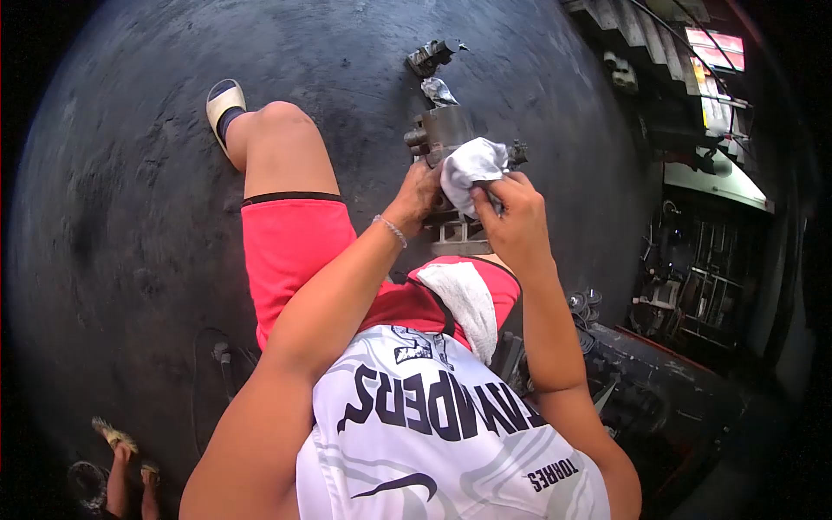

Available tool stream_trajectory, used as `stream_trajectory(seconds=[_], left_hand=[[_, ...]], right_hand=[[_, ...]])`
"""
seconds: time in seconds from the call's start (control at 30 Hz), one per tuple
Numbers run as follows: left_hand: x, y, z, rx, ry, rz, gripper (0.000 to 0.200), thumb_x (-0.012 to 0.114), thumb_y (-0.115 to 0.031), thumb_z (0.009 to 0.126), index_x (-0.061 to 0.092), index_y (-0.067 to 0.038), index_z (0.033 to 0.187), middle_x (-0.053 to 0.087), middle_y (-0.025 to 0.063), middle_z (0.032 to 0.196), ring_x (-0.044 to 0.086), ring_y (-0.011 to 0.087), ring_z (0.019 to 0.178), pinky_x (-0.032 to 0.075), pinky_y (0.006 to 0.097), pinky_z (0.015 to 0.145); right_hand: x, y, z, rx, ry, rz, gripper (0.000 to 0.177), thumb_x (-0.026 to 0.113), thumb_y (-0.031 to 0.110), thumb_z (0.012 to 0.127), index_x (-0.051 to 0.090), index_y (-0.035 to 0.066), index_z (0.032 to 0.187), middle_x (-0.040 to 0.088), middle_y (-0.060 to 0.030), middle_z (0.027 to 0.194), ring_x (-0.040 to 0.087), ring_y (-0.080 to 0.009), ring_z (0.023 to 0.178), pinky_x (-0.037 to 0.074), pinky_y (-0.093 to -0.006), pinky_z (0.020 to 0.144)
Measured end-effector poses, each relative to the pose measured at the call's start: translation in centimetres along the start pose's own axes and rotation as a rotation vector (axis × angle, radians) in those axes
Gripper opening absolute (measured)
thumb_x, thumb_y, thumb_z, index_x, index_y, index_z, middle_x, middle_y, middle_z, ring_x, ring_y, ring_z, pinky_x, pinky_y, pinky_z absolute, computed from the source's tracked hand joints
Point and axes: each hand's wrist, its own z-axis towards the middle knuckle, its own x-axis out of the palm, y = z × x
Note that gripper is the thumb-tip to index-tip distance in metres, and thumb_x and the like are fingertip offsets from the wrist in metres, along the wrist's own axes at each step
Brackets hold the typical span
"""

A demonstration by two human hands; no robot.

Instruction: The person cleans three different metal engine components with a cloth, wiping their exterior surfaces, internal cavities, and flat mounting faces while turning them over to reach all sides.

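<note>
In front of my lap is a grey metal housing (448,126) with a round cylindrical top and a small fitting on its left side. My left hand (420,191) grips its lower left side, fingers partly hidden behind the cloth. My right hand (517,212) pinches a bunched white cloth (475,166) that lies against the housing's right side. Below both hands a metal frame-like base (461,236) shows. Beyond the housing, on the dark floor, lie a crumpled silvery piece (438,91) and a dark metal part (432,58).
A second white cloth (459,299) lies over my right thigh. Metal parts and tools crowd a low dark surface (659,373) at right. Stairs (641,35) rise at the upper right. Another person's legs (121,477) show at the lower left, near a round object (87,483).
</note>
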Motion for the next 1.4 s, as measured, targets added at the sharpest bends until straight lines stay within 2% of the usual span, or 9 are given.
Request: stream_trajectory(seconds=[0.3, 0.37, 0.5, 0.63, 0.73, 0.97, 1.1, 1.23, 1.4], left_hand=[[2.0, -3.2, -1.7, -0.062, -0.079, -0.051, 0.055, 0.064, -0.050, 0.073, 0.055, -0.007, 0.106, 0.059, 0.0051, 0.096, 0.059, 0.0160, 0.081, 0.050, 0.0318, 0.072], [1.7, -3.1, -1.4, -0.125, -0.034, -0.174, 0.052, 0.062, -0.049, 0.075, 0.055, -0.007, 0.106, 0.060, 0.0054, 0.094, 0.060, 0.0165, 0.080, 0.050, 0.0323, 0.071], [2.1, -3.6, -1.6, -0.145, 0.056, -0.344, 0.057, 0.059, -0.051, 0.076, 0.053, -0.006, 0.111, 0.061, 0.0083, 0.099, 0.062, 0.0190, 0.085, 0.051, 0.0347, 0.074], [2.5, -3.5, -1.7, -0.133, 0.174, -0.413, 0.066, 0.048, -0.059, 0.079, 0.052, -0.005, 0.115, 0.060, 0.0106, 0.105, 0.062, 0.0209, 0.090, 0.050, 0.0338, 0.081], [2.6, -2.9, -1.7, -0.146, 0.182, -0.422, 0.065, 0.047, -0.060, 0.079, 0.052, -0.006, 0.116, 0.060, 0.0106, 0.103, 0.062, 0.0216, 0.090, 0.050, 0.0336, 0.081], [2.4, -2.5, -1.7, -0.151, 0.084, -0.384, 0.065, 0.055, -0.058, 0.075, 0.050, -0.008, 0.116, 0.060, 0.0100, 0.102, 0.062, 0.0215, 0.088, 0.051, 0.0331, 0.077], [2.9, -4.0, -2.5, -0.185, 0.166, -0.448, 0.064, 0.051, -0.059, 0.077, 0.052, -0.009, 0.117, 0.061, 0.0096, 0.105, 0.061, 0.0223, 0.091, 0.050, 0.0357, 0.081], [2.6, -2.8, -1.8, -0.150, 0.142, -0.366, 0.065, 0.051, -0.058, 0.077, 0.051, -0.008, 0.117, 0.061, 0.0096, 0.103, 0.062, 0.0223, 0.089, 0.049, 0.0353, 0.081], [3.5, -4.1, -2.9, -0.197, 0.235, -0.294, 0.076, 0.048, -0.067, 0.073, 0.050, -0.005, 0.118, 0.060, 0.0131, 0.105, 0.062, 0.0239, 0.089, 0.051, 0.0388, 0.078]], right_hand=[[0.6, -4.1, -0.2, 0.181, -0.195, 0.020, 0.014, 0.055, 0.005, 0.075, 0.063, 0.002, 0.086, 0.063, -0.0148, 0.082, 0.059, -0.0290, 0.071, 0.046, -0.0368, 0.065], [-0.1, -7.3, -0.4, 0.628, -0.143, 0.176, 0.020, 0.052, 0.002, 0.073, 0.062, 0.000, 0.090, 0.064, -0.0094, 0.079, 0.059, -0.0194, 0.067, 0.046, -0.0320, 0.061], [-0.4, -5.2, -1.9, 0.590, 0.035, 1.238, 0.023, 0.049, 0.000, 0.070, 0.059, -0.006, 0.090, 0.060, -0.0040, 0.094, 0.055, -0.0132, 0.082, 0.042, -0.0227, 0.074], [-1.8, -0.2, -1.6, -0.039, 0.152, 0.347, 0.020, 0.065, 0.014, 0.069, 0.055, 0.000, 0.079, 0.055, -0.0121, 0.090, 0.051, -0.0276, 0.092, 0.039, -0.0362, 0.084], [-0.7, 2.4, -0.8, -0.147, 0.042, 0.164, 0.021, 0.069, 0.016, 0.070, 0.059, 0.000, 0.080, 0.057, -0.0144, 0.086, 0.054, -0.0304, 0.088, 0.042, -0.0365, 0.075], [-0.2, -2.9, 0.4, 0.407, 0.040, 0.397, 0.026, 0.059, 0.021, 0.082, 0.061, -0.002, 0.096, 0.058, -0.0191, 0.080, 0.058, -0.0344, 0.082, 0.045, -0.0384, 0.072], [0.1, 0.3, -1.0, 0.158, -0.042, 0.038, 0.046, 0.064, 0.034, 0.077, 0.057, -0.003, 0.104, 0.059, -0.0205, 0.085, 0.058, -0.0374, 0.086, 0.045, -0.0371, 0.077], [-1.8, -3.8, 0.4, 0.386, 0.189, 0.381, 0.037, 0.065, 0.024, 0.073, 0.055, -0.004, 0.094, 0.057, -0.0114, 0.078, 0.056, -0.0193, 0.075, 0.044, -0.0305, 0.069], [-4.8, -11.3, -0.9, 0.501, -0.150, 0.414, 0.024, 0.061, 0.008, 0.068, 0.053, 0.000, 0.089, 0.055, -0.0022, 0.076, 0.051, -0.0098, 0.067, 0.043, -0.0249, 0.063]])
